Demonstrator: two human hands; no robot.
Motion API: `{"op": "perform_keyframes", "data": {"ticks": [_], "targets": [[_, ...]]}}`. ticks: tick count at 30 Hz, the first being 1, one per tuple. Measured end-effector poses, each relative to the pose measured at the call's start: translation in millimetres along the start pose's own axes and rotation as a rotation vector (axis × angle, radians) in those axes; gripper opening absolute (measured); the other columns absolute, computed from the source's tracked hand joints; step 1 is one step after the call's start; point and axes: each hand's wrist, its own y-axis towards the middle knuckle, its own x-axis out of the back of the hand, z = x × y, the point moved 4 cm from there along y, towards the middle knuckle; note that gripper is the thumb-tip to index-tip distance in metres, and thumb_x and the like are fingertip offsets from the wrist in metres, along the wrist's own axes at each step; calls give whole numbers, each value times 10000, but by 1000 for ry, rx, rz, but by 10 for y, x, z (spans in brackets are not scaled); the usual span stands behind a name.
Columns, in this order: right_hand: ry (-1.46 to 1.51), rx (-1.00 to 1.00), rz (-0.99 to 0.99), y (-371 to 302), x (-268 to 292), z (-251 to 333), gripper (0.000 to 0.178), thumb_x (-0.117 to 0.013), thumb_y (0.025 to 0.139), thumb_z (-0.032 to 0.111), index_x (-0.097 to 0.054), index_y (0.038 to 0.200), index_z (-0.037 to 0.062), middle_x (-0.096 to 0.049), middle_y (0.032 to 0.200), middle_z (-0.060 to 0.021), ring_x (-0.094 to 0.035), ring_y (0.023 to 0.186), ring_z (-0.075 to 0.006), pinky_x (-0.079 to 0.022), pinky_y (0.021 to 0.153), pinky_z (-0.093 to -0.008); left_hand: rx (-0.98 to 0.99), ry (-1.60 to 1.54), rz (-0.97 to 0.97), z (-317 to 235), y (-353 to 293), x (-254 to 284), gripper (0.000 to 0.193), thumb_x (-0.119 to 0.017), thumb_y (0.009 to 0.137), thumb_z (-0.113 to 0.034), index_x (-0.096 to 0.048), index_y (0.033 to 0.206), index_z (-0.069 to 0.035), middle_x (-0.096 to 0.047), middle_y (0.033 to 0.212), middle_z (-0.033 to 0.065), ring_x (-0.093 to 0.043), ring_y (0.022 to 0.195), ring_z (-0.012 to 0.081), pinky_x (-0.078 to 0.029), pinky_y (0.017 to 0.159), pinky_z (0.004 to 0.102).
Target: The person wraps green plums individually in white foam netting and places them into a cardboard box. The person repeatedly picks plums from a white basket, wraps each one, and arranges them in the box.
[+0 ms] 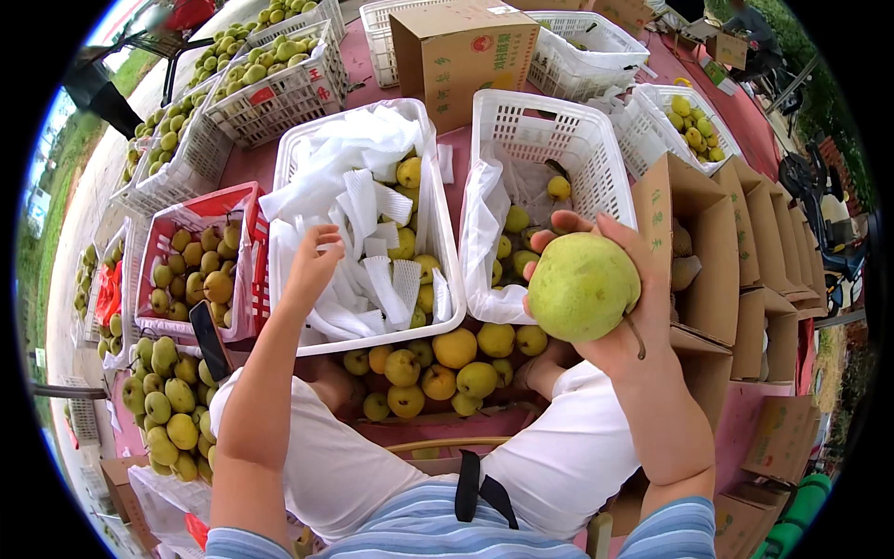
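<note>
My right hand (638,265) is wrapped round a large green pear (582,284), lifted toward me with its brown stem pointing down and to the right. Over the left part of a white basket (363,343) hovers my left hand (318,253), its fingers loosely bent and apart, with nothing visible in them. Below it lie white foam net sleeves (382,279) heaped over yellow-green pears (426,268). Beyond the held pear stands a second white basket (579,140), lined with white plastic, with a few pears in it.
Loose pears (456,347) lie between my feet. At left are a red basket (256,210) of brownish pears, a phone (209,337) and a pear heap (177,405). Open cardboard boxes (698,270) line the right. A tall carton (461,65) stands behind the baskets.
</note>
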Motion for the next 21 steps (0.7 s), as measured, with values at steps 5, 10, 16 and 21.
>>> {"op": "perform_keyframes", "data": {"ticks": [5, 10, 16, 21], "targets": [[-122, -235, -103, 99, 177, -650, 277, -525, 924, 286, -549, 1071, 53, -644, 1011, -166, -647, 904, -244, -543, 796, -375, 23, 561, 405, 1007, -49, -332, 400, -641, 799, -182, -596, 1173, -46, -508, 1279, 228, -522, 1140, 367, -431, 959, 410], [-169, -277, -143, 326, 592, -845, 251, -513, 938, 287, -552, 1046, 63, -647, 1027, -152, -640, 937, -234, -533, 820, -390, -88, 504, 199, 1135, 247, -643, 646, -550, 783, -64, -333, 1392, -55, -298, 1468, 215, -425, 1264, 380, -403, 1006, 416], [-274, -372, 60, 270, 386, -950, 285, -476, 954, 303, -561, 1052, 49, -637, 1032, -105, -619, 937, -194, -496, 845, -327, -67, 735, 229, 1493, 519, -670, 691, -601, 755, -75, -326, 1389, -53, -509, 1295, 191, -509, 1160, 351, -438, 950, 413], [-289, -322, 51, 252, 366, -792, 272, -480, 947, 272, -572, 1054, 39, -636, 1022, -93, -617, 923, -183, -501, 832, -329, -214, 668, 255, 564, 310, -699, 245, -695, 742, -152, -663, 957, -39, -639, 926, 142, -616, 889, 317, -492, 806, 404]]}}
